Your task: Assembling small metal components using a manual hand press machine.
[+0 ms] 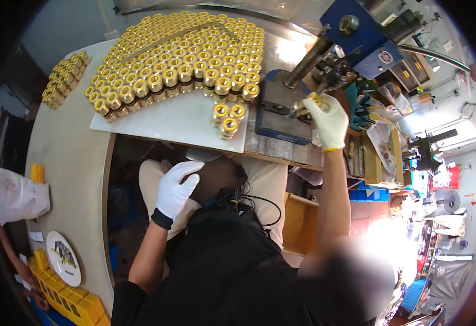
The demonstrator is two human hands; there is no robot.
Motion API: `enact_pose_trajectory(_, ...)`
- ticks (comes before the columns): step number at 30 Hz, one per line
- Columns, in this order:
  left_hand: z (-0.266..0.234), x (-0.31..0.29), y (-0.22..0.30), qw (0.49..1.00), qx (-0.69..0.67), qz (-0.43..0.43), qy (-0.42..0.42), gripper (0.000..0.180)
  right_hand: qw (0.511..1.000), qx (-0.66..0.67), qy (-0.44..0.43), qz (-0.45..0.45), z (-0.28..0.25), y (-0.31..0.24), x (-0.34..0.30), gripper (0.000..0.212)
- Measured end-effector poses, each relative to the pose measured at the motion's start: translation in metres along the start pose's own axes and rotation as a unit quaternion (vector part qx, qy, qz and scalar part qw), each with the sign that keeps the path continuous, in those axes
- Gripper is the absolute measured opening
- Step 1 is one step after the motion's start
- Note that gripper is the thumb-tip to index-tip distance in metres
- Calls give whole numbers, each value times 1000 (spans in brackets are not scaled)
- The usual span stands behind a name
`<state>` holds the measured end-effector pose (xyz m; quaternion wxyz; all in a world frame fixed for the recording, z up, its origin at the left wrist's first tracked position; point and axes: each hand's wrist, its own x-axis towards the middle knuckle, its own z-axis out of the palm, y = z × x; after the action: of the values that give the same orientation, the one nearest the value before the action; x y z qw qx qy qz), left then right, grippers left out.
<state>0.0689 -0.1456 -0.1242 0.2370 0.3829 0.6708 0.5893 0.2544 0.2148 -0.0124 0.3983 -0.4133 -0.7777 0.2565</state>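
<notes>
My right hand [330, 120], in a white glove with a yellow cuff edge, is closed on a brass fitting [300, 108] over the base of a blue bench press [285, 133]. Fingers partly cover that fitting, and its lower left end looks greyish. My left hand [176, 190], also in a white glove, hangs above my lap with thumb and fingers apart, holding nothing. Many brass fittings [185, 70] stand upright in close rows on a white board [178, 117]. Three fittings [228, 127] stand at its front right corner, nearest my right hand.
A thin strip [167, 38] lies across the fittings. Another cluster of fittings [64, 80] stands at far left. On the left table are a white plate [75, 274] of small parts, a white bag [20, 195] and yellow bins [69, 296]. Another person's hand [39, 299] shows there.
</notes>
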Motion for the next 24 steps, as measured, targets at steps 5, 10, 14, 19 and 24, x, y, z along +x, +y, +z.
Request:
enact_pose_trajectory(5,-4,11,1,1000,-19,-25,0,33,985,141,-79,65,-1,-35,-45,44)
enact_pose_trajectory(10,3,63,41,974,191,116,-24,50,983,60,-168,-35,56,-30,-81,49)
enact_pose_trajectory(14,17,117,59,895,362,257,-31,69,969,-9,-247,0,77,-46,-80,57)
enact_pose_trajectory(19,34,146,63,868,403,287,-50,67,964,154,-216,-12,88,-17,-103,61)
enact_pose_trajectory(24,65,159,66,839,462,256,-130,57,974,68,-206,66,50,21,-127,45)
